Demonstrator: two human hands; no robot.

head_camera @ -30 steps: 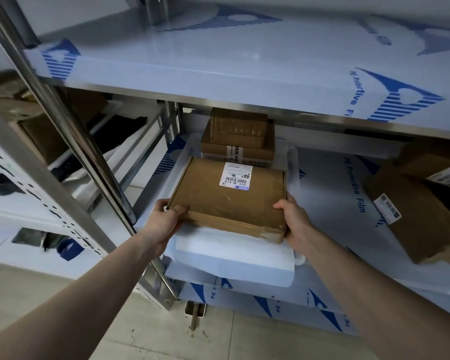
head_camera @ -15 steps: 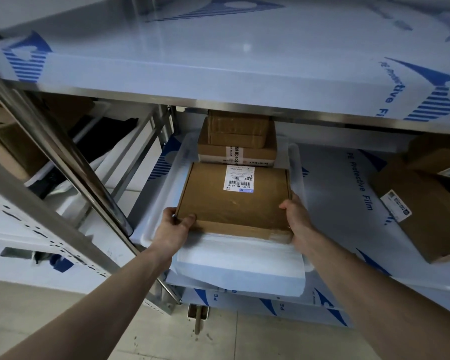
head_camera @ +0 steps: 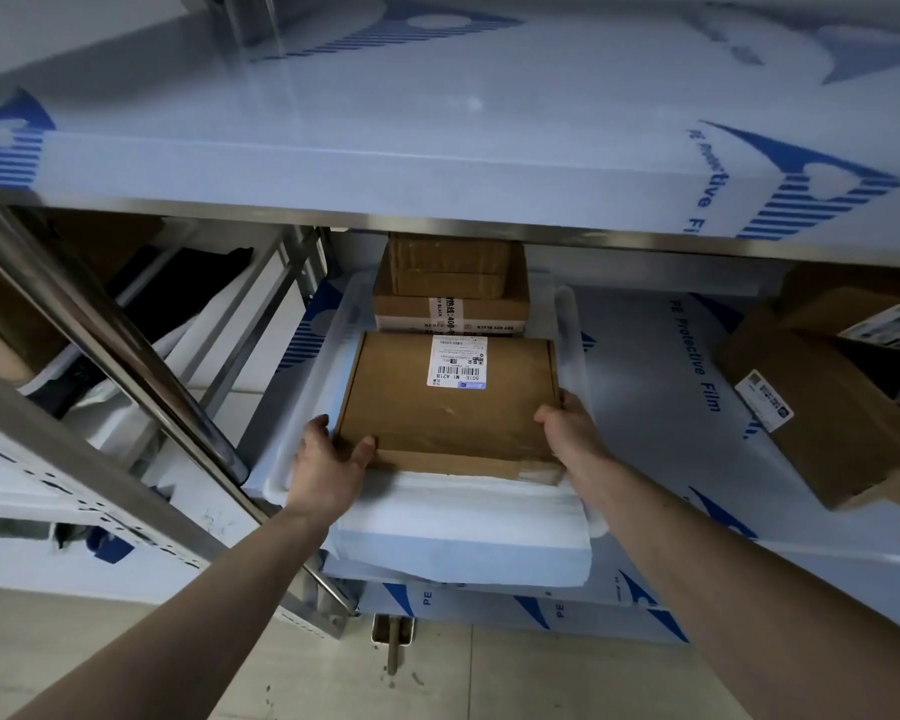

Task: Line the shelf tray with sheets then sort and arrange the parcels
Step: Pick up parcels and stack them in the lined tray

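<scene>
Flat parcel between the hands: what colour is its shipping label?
White with black print and a small blue mark at one corner, on the brown flat parcel; head view shows it.

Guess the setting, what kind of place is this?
Likely a parcel storeroom or packing area: steel shelving still in blue protective film, cardboard parcels with barcode labels, and a lined plastic tray.

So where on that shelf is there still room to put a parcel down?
The bare film-covered shelf between the tray and the boxes at right is free. Inside the tray it is crowded: the held box fills the front, stacked boxes the back.
</scene>
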